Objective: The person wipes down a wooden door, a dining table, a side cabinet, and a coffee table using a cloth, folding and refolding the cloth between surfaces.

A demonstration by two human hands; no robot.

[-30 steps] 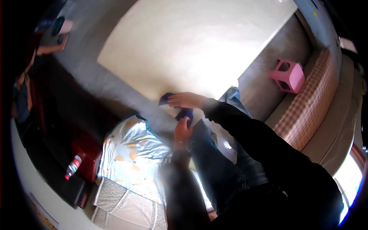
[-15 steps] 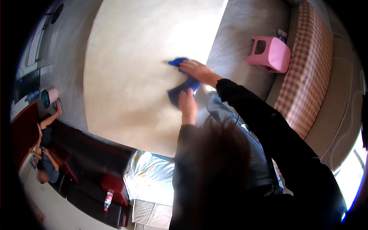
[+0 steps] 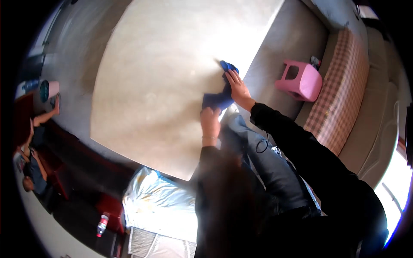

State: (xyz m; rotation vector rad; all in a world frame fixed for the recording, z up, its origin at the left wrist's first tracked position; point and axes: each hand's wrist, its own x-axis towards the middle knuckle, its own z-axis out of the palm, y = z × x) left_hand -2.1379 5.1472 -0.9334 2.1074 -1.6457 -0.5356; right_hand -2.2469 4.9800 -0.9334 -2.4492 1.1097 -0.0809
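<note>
A bunched blue cloth (image 3: 217, 101) lies on a broad cream bench (image 3: 150, 103), close to its edge at the bench's 4 o'clock, under a person's two bare hands. The right hand (image 3: 241, 91), fingers stretched out, rests flat over the cloth's upper part; the left hand (image 3: 211, 124), fingers curled, grips its lower edge. The person's jeans (image 3: 275, 176) show at 5 o'clock from the cloth, between black sleeves (image 3: 305, 148). Out at 3 o'clock stands a pink stool (image 3: 309, 81), just beside a sofa (image 3: 376, 112) with a checked cover (image 3: 340, 90). A pale, shiny cover (image 3: 165, 208) is spread at 7 o'clock, a red-labelled bottle (image 3: 102, 224) beyond it, between 7 and 8. Another person (image 3: 38, 174) sits at 8 o'clock, well apart, near a pink bin (image 3: 53, 88) at 9.
</note>
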